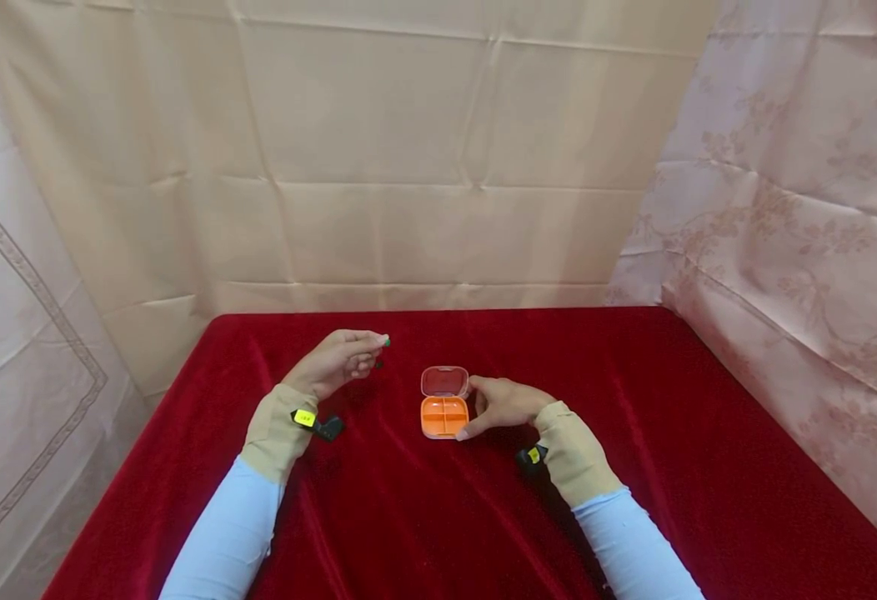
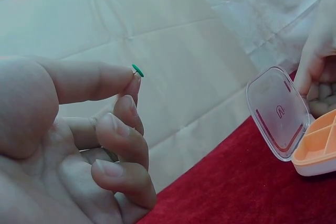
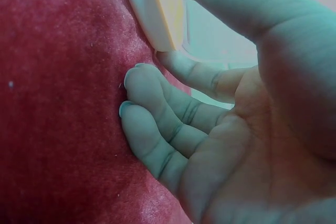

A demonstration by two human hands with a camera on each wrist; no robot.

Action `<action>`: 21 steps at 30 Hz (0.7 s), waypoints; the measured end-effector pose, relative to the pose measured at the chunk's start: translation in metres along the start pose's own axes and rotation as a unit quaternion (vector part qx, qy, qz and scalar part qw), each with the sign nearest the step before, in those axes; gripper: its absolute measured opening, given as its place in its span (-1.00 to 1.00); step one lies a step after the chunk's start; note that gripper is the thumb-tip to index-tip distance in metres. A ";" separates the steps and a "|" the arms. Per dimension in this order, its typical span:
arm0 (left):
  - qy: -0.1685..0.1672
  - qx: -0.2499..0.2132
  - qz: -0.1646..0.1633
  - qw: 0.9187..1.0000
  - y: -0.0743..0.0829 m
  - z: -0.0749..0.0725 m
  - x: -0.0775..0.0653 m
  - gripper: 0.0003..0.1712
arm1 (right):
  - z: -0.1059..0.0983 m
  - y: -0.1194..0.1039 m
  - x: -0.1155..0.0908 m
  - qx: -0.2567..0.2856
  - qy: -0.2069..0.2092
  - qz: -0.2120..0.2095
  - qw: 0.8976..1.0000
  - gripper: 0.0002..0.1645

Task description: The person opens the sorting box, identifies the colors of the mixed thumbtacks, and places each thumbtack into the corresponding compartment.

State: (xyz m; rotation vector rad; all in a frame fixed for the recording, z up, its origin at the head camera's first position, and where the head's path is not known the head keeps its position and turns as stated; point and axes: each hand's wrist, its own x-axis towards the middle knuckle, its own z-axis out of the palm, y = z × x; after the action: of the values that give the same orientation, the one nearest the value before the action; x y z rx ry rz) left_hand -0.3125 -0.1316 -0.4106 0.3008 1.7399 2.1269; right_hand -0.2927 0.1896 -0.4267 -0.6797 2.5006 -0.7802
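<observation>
Between the thumb and index finger of my left hand (image 1: 343, 360) is a green thumbtack (image 2: 138, 70), pinched above the table at the left of the pill box. The other left fingers curl loosely; a small dark green bit (image 1: 378, 364) shows by them, too small to identify. An orange pill box (image 1: 433, 413) lies on the table, its clear lid (image 1: 444, 381) flipped back. Several divided compartments face up, with nothing visible inside. My right hand (image 1: 509, 402) grips the box's right side, thumb at the near corner and index finger near the hinge.
Dark red velvet cloth (image 1: 378, 517) covers the table, whose far edge runs along a beige curtain (image 1: 378, 167). Patterned drapes (image 1: 806, 200) hang at the right, and a pale drape (image 1: 26, 275) at the left. Each wrist wears a small black camera (image 1: 329, 428).
</observation>
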 end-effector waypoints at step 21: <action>-0.027 -0.009 0.008 1.000 0.002 0.005 -0.001 -0.68 | 0.000 -0.001 -0.002 0.016 0.002 -0.001 1.000 -0.35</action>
State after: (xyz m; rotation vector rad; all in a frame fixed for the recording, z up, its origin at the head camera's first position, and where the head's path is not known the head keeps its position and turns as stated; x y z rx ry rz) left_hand -0.3096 -0.1284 -0.4075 0.3655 1.6925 2.1250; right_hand -0.2908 0.1901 -0.4254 -0.6717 2.4863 -0.8204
